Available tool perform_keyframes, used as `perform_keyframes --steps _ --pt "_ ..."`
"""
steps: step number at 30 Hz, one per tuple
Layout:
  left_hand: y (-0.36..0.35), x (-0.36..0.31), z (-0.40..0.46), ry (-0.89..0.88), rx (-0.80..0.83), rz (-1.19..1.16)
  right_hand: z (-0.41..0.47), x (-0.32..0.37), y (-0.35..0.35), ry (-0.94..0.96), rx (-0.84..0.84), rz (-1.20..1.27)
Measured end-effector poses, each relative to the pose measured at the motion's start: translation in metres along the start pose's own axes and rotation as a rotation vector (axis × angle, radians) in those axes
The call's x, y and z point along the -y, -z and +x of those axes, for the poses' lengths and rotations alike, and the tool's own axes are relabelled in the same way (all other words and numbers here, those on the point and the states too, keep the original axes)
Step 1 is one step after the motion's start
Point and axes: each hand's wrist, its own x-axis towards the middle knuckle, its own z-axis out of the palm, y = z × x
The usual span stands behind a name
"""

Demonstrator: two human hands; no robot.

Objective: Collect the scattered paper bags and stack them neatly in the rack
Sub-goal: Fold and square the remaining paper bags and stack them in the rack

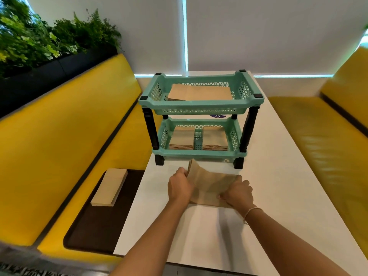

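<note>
Now | left hand (180,187) and right hand (237,193) fingers grip paper bag stack (209,186) on counter (199,236) | near rack (201,116) | risk: loose grip fans bags.

A long white table (278,156) runs away toward a wall covered by pale roller blinds (268,32), with thin strips of bright daylight showing at their edges. Yellow upholstered booth benches flank the table: the left bench (65,140) has a padded backrest and a dark brown tray (95,226) lying on its seat, and the right bench (318,136) faces it. Behind the left backrest, a black planter (49,76) holds green ferns and trailing foliage (39,36).
</note>
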Motion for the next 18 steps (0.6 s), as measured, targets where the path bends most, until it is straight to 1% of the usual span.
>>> perform_keyframes --steps 2,4,5,8,10,13,16,18 --pt "0.011 0.000 -0.006 -0.064 0.043 -0.082 -0.003 -0.002 0.002 -0.015 -0.041 -0.001" --pt "0.025 0.002 -0.011 -0.083 0.120 -0.233 -0.002 -0.009 0.006 -0.012 -0.060 0.095" --pt "0.033 0.005 -0.013 -0.085 0.171 -0.329 -0.001 -0.013 0.009 -0.006 -0.037 0.229" --pt "0.054 0.019 -0.023 -0.070 0.354 -0.645 -0.011 -0.028 0.022 0.036 0.095 0.791" --pt "0.061 0.030 -0.030 -0.075 0.436 -0.796 -0.021 -0.037 0.032 0.093 0.121 0.969" --pt "0.060 0.046 -0.041 -0.085 0.457 -0.900 -0.046 -0.044 0.039 0.208 0.121 1.090" --pt "0.050 0.064 -0.052 -0.067 0.398 -0.890 -0.068 -0.053 0.024 0.181 0.051 1.094" --pt "0.038 0.074 -0.062 -0.043 0.378 -0.813 -0.078 -0.060 0.005 0.151 0.053 1.064"
